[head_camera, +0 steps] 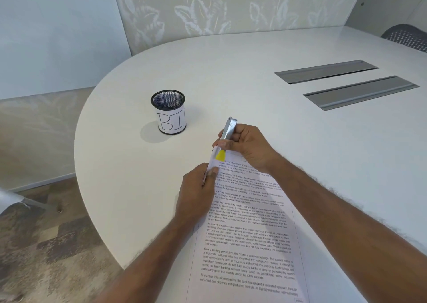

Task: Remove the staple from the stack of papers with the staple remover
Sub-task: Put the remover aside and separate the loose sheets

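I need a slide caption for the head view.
Right hand holds the staple remover at the top corner of the papers; left hand pinches their edge.

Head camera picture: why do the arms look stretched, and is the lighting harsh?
Head view: the wide lens stretches the forearms toward the bottom; light is soft, the mesh cup casting only a faint shadow leftward on the table; print on the papers blurs at the bottom edge.

papers [249,228] on table [265,57], mesh cup [168,112] behind-left
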Tool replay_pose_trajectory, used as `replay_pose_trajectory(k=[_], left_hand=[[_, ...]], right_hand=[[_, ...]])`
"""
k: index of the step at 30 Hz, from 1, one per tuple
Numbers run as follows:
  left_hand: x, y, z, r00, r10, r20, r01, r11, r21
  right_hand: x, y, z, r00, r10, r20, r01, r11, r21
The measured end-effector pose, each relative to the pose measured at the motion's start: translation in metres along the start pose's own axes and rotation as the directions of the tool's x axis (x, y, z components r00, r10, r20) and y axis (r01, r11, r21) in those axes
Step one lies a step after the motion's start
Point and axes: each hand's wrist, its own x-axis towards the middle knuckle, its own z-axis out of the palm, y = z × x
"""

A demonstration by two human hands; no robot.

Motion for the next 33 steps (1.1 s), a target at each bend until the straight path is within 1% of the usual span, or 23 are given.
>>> replay_pose_trajectory(k=[4, 5, 8, 9, 10, 12, 13, 14, 15, 16, 17, 18, 19, 20, 24, 25, 27, 28, 29, 30, 31, 32, 33], left_hand=[[-0.001, 0.0, 0.0, 1.0, 0.015, 0.014, -0.015, 1.0, 0.019], [0.0, 0.0, 0.0, 1.0, 0.014, 0.012, -0.015, 1.0, 0.022], [0.001, 0.0, -0.001, 1.0, -0.004, 0.01, 0.004, 1.0, 0.007], [0.001, -0.001, -0.001, 1.0, -0.013, 0.012, 0.013, 1.0, -0.002], [0.001, -0.001, -0.001, 1.0, -0.02, 0.016, 0.02, 1.0, -0.012], [0.0, -0.001, -0.001, 0.999, -0.028, 0.02, 0.029, 0.999, -0.021], [0.0, -0.001, -0.001, 0.999, -0.031, 0.022, 0.031, 0.999, -0.027], [0.0, -0.001, -0.001, 0.999, -0.034, 0.025, 0.035, 0.999, -0.038], [-0.001, -0.002, -0.001, 0.999, -0.038, 0.029, 0.039, 0.998, -0.051], [-0.001, -0.003, 0.0, 0.999, -0.041, 0.032, 0.043, 0.997, -0.064], [0.0, -0.004, 0.0, 0.998, -0.043, 0.037, 0.045, 0.996, -0.076], [0.0, -0.004, 0.0, 0.998, -0.043, 0.043, 0.047, 0.995, -0.084], [0.0, -0.004, 0.0, 0.998, -0.043, 0.045, 0.047, 0.995, -0.089], [0.0, -0.004, 0.0, 0.998, -0.039, 0.046, 0.044, 0.994, -0.098], [-0.002, -0.003, -0.002, 0.997, -0.022, 0.068, 0.031, 0.991, -0.13], [-0.003, -0.004, -0.002, 0.997, -0.022, 0.071, 0.031, 0.99, -0.137], [-0.004, -0.002, -0.004, 0.997, -0.031, 0.076, 0.043, 0.987, -0.153], [-0.005, -0.001, -0.005, 0.996, -0.038, 0.084, 0.053, 0.983, -0.177], [-0.005, 0.0, -0.007, 0.995, -0.039, 0.091, 0.057, 0.976, -0.209], [-0.005, 0.002, -0.009, 0.996, -0.03, 0.089, 0.051, 0.969, -0.244], [-0.006, 0.004, -0.011, 0.996, -0.025, 0.081, 0.047, 0.96, -0.277], [-0.007, 0.005, -0.014, 0.997, -0.029, 0.073, 0.05, 0.951, -0.305], [-0.007, 0.006, -0.016, 0.997, -0.032, 0.063, 0.051, 0.943, -0.328]], right_hand=[[0.001, 0.003, 0.003, 0.999, -0.023, -0.046, 0.022, 1.0, -0.017], [0.001, 0.003, 0.003, 0.999, -0.022, -0.038, 0.022, 1.0, -0.017], [0.002, -0.004, -0.004, 0.999, -0.003, 0.046, 0.005, 0.999, -0.048], [0.003, -0.007, -0.008, 0.999, -0.01, 0.049, 0.012, 0.999, -0.045], [0.005, -0.01, -0.013, 1.0, -0.03, 0.01, 0.03, 0.999, -0.018], [0.009, -0.012, -0.026, 0.979, -0.041, -0.199, 0.054, 0.997, 0.058], [0.01, -0.012, -0.035, 0.948, -0.037, -0.316, 0.046, 0.999, 0.02], [0.012, -0.012, -0.047, 0.913, -0.061, -0.403, 0.011, 0.992, -0.125], [0.011, -0.008, -0.061, 0.895, -0.112, -0.432, -0.056, 0.932, -0.358], [0.009, -0.003, -0.074, 0.903, -0.144, -0.405, -0.135, 0.799, -0.586], [0.006, 0.002, -0.084, 0.92, -0.142, -0.365, -0.198, 0.636, -0.746], [0.002, 0.007, -0.092, 0.928, -0.133, -0.348, -0.238, 0.507, -0.828], [-0.002, 0.013, -0.098, 0.931, -0.12, -0.344, -0.261, 0.439, -0.86], [-0.006, 0.019, -0.103, 0.928, -0.109, -0.356, -0.282, 0.418, -0.864], [-0.011, 0.034, -0.114, 0.897, -0.038, -0.44, -0.375, 0.461, -0.804], [-0.012, 0.035, -0.115, 0.887, -0.012, -0.462, -0.397, 0.494, -0.774], [-0.017, 0.033, -0.116, 0.853, 0.02, -0.521, -0.429, 0.597, -0.678], [-0.02, 0.031, -0.118, 0.833, 0.002, -0.553, -0.428, 0.636, -0.642], [-0.025, 0.026, -0.116, 0.807, -0.056, -0.587, -0.413, 0.657, -0.63], [-0.032, 0.022, -0.115, 0.775, -0.13, -0.619, -0.362, 0.711, -0.603], [-0.043, 0.017, -0.112, 0.725, -0.182, -0.664, -0.289, 0.795, -0.533], [-0.054, 0.013, -0.108, 0.665, -0.184, -0.724, -0.179, 0.902, -0.393], [-0.068, 0.008, -0.101, 0.632, -0.134, -0.763, -0.088, 0.966, -0.242]])
